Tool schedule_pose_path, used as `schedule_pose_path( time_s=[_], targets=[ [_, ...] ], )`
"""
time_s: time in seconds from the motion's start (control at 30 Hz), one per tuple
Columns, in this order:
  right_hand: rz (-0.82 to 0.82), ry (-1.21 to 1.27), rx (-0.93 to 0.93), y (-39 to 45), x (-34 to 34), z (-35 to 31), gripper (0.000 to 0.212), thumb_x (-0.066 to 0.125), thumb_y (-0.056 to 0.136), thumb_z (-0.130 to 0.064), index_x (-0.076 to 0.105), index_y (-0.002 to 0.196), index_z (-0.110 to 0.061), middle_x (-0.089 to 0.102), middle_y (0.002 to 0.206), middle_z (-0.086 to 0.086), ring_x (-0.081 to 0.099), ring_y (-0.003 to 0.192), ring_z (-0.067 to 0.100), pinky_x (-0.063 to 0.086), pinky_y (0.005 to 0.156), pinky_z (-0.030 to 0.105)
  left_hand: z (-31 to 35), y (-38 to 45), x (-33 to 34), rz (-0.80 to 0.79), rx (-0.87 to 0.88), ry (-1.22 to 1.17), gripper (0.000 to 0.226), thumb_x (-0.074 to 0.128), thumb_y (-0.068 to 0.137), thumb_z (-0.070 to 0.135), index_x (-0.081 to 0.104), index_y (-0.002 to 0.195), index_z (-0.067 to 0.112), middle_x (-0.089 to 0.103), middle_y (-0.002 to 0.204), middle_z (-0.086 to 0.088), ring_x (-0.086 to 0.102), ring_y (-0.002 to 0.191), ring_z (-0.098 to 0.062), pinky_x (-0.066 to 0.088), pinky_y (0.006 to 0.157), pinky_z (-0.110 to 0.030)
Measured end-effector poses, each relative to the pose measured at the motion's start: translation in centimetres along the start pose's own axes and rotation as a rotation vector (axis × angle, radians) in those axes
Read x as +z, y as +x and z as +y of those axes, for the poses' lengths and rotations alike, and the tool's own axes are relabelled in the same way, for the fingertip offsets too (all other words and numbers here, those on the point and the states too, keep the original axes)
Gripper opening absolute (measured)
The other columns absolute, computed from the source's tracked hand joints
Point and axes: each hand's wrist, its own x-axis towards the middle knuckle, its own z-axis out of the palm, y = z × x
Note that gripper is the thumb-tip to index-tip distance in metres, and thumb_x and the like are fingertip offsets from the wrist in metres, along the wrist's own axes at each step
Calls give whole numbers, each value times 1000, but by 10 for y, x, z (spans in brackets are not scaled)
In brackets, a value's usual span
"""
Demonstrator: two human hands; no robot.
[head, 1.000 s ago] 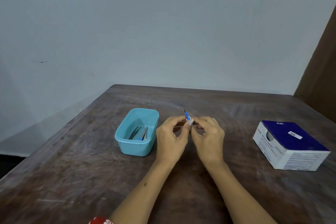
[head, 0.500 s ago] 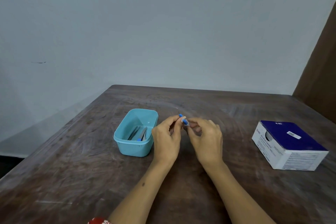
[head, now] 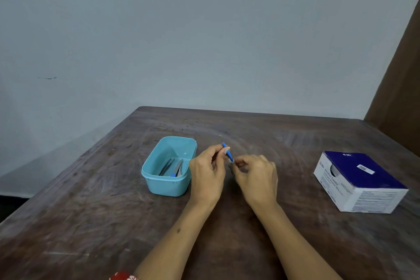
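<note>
— What's happening at the table (head: 86,216)?

— Starting left of the hands, a teal tub (head: 167,185) stands just beside the left one. A few slim metal tools (head: 172,166) lie in it, too small for me to tell what kind.

— And the hands themselves?

— The left hand (head: 208,173) pinches a small blue stick (head: 228,153) near its upper half, between thumb and forefinger. The stick slants down to the right, so it sits between the two hands. The right hand (head: 256,177) has its fingers curled and nips the stick's lower, paler end.

— So both have hold of it?

— Yes, one at each end. The hands are close together but not touching each other.

— Which step would you call that?

— I'd judge the person is working on the stick's end, pulling off a cap or twisting a part loose. I can't make out a seam from here, so that's only my reading.

— What does the next move need?

— A firm, steady pinch from the left hand. Then a short pull or twist from the right hand, straight along the stick's line. If the pull goes sideways, such a thin thing could bend or slip out.

— Anything further right?

— A blue-and-white box (head: 359,179) labelled alcohol swabs sits well apart from the right hand. Nobody is touching it.
</note>
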Motion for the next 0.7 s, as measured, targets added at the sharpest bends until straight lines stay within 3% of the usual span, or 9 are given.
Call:
schedule_pose_path(
  time_s=[0.17, 0.33, 0.5, 0.63, 0.7],
  targets=[
    [83, 55, -85, -1, -4, -4, 13, 78, 69, -18, 72, 79, -22, 69, 71, -7, 59, 67, 16, 40, 70, 32, 2, 0, 0, 3, 28, 18, 13, 61, 89, 11, 71, 97, 8, 73, 83, 0, 67, 74, -8, 55, 66, -24],
    [-14, -13, 15, -2, 0, -1, 8, 77, 70, -16, 72, 75, -20, 68, 64, -4, 62, 66, 21, 43, 73, 37, -1, -1, 0, -23, 15, 22, 15, 60, 89, 13, 70, 99, 8, 73, 80, -3, 69, 71, -17, 57, 66, -35],
    [64, 16, -89, -2, -3, -5, 13, 78, 69, -19, 70, 77, -23, 68, 67, -8, 59, 64, 15, 40, 70, 33, 3, 0, -2, -2, 50, 33, 14, 61, 88, 9, 71, 98, 7, 72, 82, 0, 66, 75, -7, 53, 65, -16],
    [-1, -44, -2, -2, 1, -1, 11, 79, 68, -17, 70, 71, -22, 66, 62, -5, 60, 63, 19, 35, 69, 32, -1, 0, -2, -14, 24, 28, 14, 62, 88, 12, 71, 98, 8, 72, 78, -4, 69, 70, -16, 55, 65, -32],
    [12, -31, -22, -2, 0, 0, 11, 79, 68, -17, 71, 74, -23, 67, 64, -6, 60, 64, 18, 35, 69, 32, 0, 0, -2, -6, 26, 31, 14, 61, 88, 12, 71, 98, 8, 73, 79, -3, 68, 70, -13, 55, 64, -27]
  ],
)
